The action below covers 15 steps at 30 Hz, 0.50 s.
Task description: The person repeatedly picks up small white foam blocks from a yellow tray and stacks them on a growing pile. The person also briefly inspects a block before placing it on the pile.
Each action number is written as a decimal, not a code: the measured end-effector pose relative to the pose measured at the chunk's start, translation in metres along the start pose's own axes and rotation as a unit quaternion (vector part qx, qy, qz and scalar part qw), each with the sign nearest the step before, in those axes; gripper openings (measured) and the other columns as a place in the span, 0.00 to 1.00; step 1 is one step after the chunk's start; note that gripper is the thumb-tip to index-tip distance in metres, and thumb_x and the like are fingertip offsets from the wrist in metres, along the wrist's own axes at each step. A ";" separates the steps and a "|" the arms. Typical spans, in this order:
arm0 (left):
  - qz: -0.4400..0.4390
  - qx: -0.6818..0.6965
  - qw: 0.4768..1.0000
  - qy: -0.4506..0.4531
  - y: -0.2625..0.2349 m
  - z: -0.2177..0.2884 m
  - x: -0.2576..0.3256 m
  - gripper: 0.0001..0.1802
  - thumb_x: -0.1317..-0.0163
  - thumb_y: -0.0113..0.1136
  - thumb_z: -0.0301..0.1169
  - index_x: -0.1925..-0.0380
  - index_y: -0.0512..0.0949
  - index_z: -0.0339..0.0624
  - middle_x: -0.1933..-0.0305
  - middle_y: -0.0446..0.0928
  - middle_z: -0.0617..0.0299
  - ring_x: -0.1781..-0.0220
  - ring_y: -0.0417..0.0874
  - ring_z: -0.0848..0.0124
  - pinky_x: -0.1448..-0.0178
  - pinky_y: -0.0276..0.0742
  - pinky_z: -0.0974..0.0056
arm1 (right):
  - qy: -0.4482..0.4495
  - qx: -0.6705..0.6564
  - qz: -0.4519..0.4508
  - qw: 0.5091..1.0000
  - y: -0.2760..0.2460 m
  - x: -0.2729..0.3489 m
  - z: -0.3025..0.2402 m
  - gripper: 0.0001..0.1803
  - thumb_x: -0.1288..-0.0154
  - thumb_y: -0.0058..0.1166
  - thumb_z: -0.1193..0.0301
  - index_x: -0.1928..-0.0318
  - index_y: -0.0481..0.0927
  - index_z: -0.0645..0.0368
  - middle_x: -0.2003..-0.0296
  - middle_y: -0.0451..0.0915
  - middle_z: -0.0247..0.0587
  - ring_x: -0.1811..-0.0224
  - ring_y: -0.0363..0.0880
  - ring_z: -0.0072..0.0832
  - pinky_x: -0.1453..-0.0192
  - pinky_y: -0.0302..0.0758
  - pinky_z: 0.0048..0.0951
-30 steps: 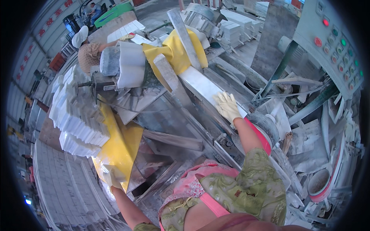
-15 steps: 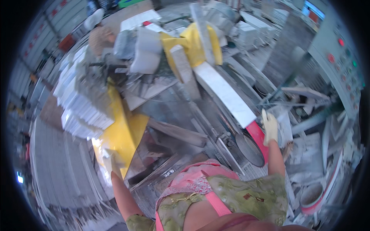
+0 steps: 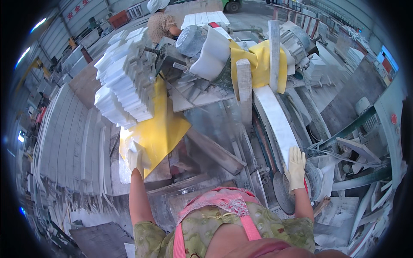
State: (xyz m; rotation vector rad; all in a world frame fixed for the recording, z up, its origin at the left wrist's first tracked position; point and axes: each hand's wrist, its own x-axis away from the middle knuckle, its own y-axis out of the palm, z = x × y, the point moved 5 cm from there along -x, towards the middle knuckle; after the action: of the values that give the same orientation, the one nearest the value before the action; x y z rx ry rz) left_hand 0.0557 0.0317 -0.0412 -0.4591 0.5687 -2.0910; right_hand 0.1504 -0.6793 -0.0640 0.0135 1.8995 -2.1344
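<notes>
White slab [image 3: 277, 122] lies lengthwise on the machine bed [image 3: 297, 121], its far end running beneath a draped yellow cloth [image 3: 259, 64]. The worker's gloved right hand [image 3: 295, 168] rests at the near end — fingers straight and close together, none seen curled around the piece. The gloved left hand [image 3: 135, 159] is over a yellow sheet [image 3: 165, 136], near a tall stack of white pieces [image 3: 128, 79]; blur leaves its grip impossible to tell. Behind, left of a co-worker [image 3: 161, 28], stands an orange-red bin [image 3: 119, 19] — its contents too small to make out.
</notes>
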 end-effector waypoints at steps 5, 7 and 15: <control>0.004 -0.017 1.000 -0.006 -0.001 0.001 -0.001 0.32 0.47 0.63 0.36 0.45 0.73 0.25 0.48 0.79 0.36 0.46 0.83 0.47 0.46 0.79 0.51 | -0.020 -0.024 0.012 0.999 0.000 0.001 0.007 0.41 0.34 0.57 0.63 0.25 0.59 0.65 0.27 0.64 0.54 0.22 0.59 0.44 0.17 0.51 0.48; 0.009 -0.013 1.000 -0.004 -0.001 0.004 0.001 0.32 0.47 0.63 0.35 0.45 0.73 0.25 0.48 0.79 0.36 0.47 0.83 0.47 0.46 0.79 0.52 | -0.032 -0.043 0.039 0.998 -0.009 -0.002 0.009 0.38 0.34 0.55 0.66 0.26 0.62 0.66 0.29 0.67 0.56 0.24 0.62 0.45 0.18 0.53 0.48; -0.017 0.059 0.998 0.003 -0.001 0.013 0.014 0.29 0.43 0.62 0.30 0.43 0.71 0.28 0.49 0.79 0.40 0.51 0.83 0.52 0.47 0.79 0.52 | -0.121 0.036 0.028 0.992 -0.021 -0.045 -0.009 0.35 0.34 0.58 0.62 0.30 0.68 0.64 0.31 0.71 0.49 0.25 0.65 0.37 0.18 0.53 0.48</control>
State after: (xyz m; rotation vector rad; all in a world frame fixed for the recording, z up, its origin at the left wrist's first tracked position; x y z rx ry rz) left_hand 0.0546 0.0174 -0.0284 -0.3964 0.4408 -2.1466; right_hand 0.1876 -0.6593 -0.0360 -0.1666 1.6651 -2.0619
